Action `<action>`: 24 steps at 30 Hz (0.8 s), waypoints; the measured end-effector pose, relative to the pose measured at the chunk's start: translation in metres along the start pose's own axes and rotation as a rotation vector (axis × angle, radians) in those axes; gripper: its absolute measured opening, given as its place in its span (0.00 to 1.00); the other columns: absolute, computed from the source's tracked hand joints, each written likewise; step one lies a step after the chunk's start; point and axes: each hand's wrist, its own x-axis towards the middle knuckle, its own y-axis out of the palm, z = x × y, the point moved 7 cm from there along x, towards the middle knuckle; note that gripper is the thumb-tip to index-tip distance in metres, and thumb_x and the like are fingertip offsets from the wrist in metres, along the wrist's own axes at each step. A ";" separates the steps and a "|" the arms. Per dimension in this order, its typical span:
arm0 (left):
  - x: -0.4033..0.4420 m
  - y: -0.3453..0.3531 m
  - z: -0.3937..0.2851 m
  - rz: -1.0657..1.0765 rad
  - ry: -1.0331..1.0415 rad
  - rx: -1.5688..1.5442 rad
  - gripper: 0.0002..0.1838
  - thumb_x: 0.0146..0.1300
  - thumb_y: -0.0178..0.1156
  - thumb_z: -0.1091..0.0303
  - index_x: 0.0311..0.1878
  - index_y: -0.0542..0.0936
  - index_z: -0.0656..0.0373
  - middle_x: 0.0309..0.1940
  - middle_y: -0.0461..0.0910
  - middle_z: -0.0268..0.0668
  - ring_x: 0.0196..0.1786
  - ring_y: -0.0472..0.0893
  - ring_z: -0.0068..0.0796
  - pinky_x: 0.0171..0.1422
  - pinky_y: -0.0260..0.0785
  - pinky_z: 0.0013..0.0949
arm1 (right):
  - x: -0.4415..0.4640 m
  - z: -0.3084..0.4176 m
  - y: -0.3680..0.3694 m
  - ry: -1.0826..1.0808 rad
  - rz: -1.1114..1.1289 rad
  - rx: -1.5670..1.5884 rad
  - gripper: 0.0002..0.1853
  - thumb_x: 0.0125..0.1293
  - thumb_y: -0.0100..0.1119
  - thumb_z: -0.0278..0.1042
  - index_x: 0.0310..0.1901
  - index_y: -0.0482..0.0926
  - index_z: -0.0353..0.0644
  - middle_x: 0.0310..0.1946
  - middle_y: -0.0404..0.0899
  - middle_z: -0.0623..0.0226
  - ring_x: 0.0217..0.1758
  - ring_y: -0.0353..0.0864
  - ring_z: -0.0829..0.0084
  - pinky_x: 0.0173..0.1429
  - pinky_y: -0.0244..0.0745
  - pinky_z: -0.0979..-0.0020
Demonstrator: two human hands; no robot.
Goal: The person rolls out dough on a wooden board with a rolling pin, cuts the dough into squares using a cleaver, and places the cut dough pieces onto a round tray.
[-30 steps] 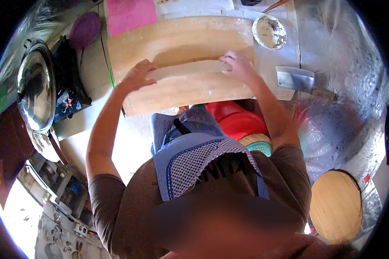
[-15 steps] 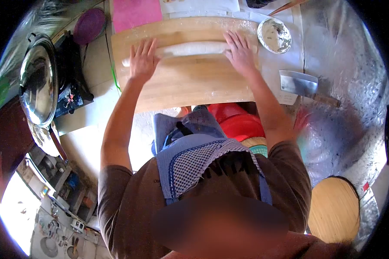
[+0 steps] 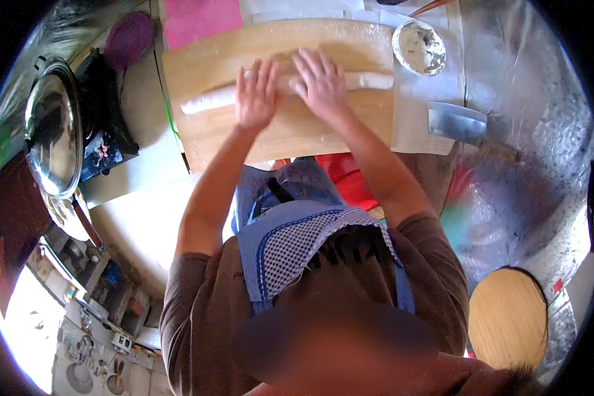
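Note:
A long white roll of dough [image 3: 211, 100] lies across a wooden board [image 3: 297, 142], its two ends showing outside my hands. My left hand [image 3: 257, 96] rests flat on the roll left of its middle, fingers stretched out and a little apart. Just to the right, my right hand [image 3: 321, 82] presses on the dough with its fingers spread forward. Both palms cover parts of the roll. Neither hand is wrapped around it.
A flour-dusted bowl [image 3: 418, 48] stands beyond the board's right edge. Below it lies a cleaver [image 3: 457, 123]. A pink sheet [image 3: 201, 22] is at the back left, and a lidded metal pot [image 3: 54, 129] sits at far left. A round wooden lid [image 3: 508, 320] is at lower right.
My hands have come from near the roll's two ends in toward its middle. The roll's left end now sits slightly lower, and the board appears shifted a little left.

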 end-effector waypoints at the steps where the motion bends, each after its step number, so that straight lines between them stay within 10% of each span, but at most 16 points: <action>1: 0.020 -0.007 0.013 -0.023 -0.022 0.000 0.36 0.65 0.55 0.48 0.74 0.63 0.52 0.73 0.63 0.38 0.76 0.60 0.44 0.77 0.46 0.60 | 0.019 -0.010 0.002 0.020 -0.047 -0.016 0.32 0.65 0.56 0.56 0.68 0.69 0.53 0.71 0.64 0.69 0.73 0.61 0.58 0.70 0.57 0.50; 10: -0.020 -0.014 0.050 0.019 -0.117 0.088 0.33 0.67 0.51 0.42 0.74 0.64 0.42 0.74 0.62 0.32 0.76 0.60 0.45 0.77 0.45 0.63 | -0.048 -0.032 -0.008 -0.020 -0.003 -0.073 0.29 0.66 0.55 0.57 0.66 0.71 0.59 0.70 0.65 0.70 0.74 0.58 0.54 0.69 0.57 0.41; 16: 0.066 -0.017 0.134 -0.166 -0.215 0.181 0.32 0.69 0.48 0.40 0.73 0.65 0.42 0.72 0.66 0.33 0.75 0.61 0.48 0.75 0.50 0.65 | 0.065 -0.102 -0.002 0.114 -0.156 -0.065 0.31 0.63 0.59 0.57 0.67 0.70 0.59 0.74 0.58 0.71 0.76 0.56 0.52 0.69 0.57 0.38; 21: 0.014 -0.020 0.106 -0.085 0.177 -0.075 0.30 0.60 0.62 0.48 0.64 0.75 0.49 0.59 0.76 0.33 0.63 0.73 0.40 0.67 0.64 0.52 | 0.015 -0.092 -0.013 -0.160 -0.031 0.036 0.32 0.59 0.64 0.58 0.65 0.72 0.59 0.68 0.66 0.70 0.70 0.65 0.59 0.67 0.63 0.47; 24: -0.026 -0.027 0.074 -0.058 0.066 0.029 0.33 0.51 0.68 0.51 0.62 0.76 0.49 0.50 0.76 0.31 0.50 0.75 0.32 0.54 0.67 0.43 | -0.034 -0.081 -0.003 -0.109 0.045 -0.024 0.35 0.53 0.67 0.57 0.64 0.73 0.60 0.57 0.74 0.73 0.60 0.71 0.65 0.58 0.67 0.53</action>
